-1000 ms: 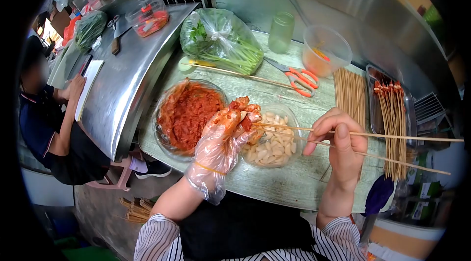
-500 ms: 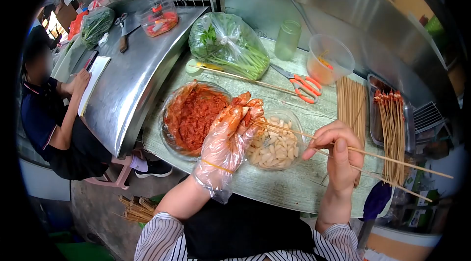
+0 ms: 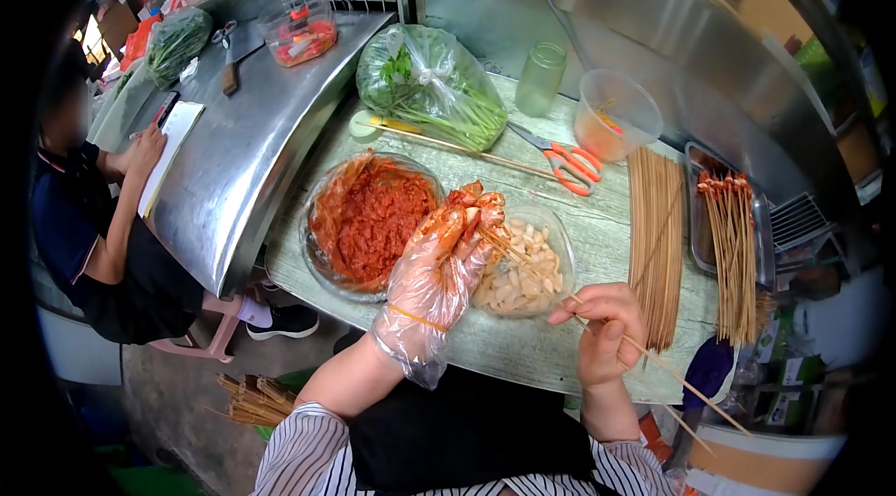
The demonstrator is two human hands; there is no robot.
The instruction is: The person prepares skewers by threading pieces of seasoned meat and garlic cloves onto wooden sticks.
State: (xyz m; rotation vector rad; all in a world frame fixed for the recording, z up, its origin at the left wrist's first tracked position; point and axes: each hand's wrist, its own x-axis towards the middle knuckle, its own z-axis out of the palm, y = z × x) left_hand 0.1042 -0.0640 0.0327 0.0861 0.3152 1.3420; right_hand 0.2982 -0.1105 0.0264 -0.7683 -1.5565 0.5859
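No readable text; package labels [image 3: 791, 372] too small.

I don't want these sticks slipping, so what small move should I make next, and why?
Perhaps gently press the red food around the stick tips: your gloved left hand holds it there, while your right hand grips the sticks further down.

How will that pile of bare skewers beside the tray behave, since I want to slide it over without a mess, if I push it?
The bare skewers look stiff, lying straight side by side. They would probably roll or fan out, as no band shows around them. Each is likely light, being so thin.
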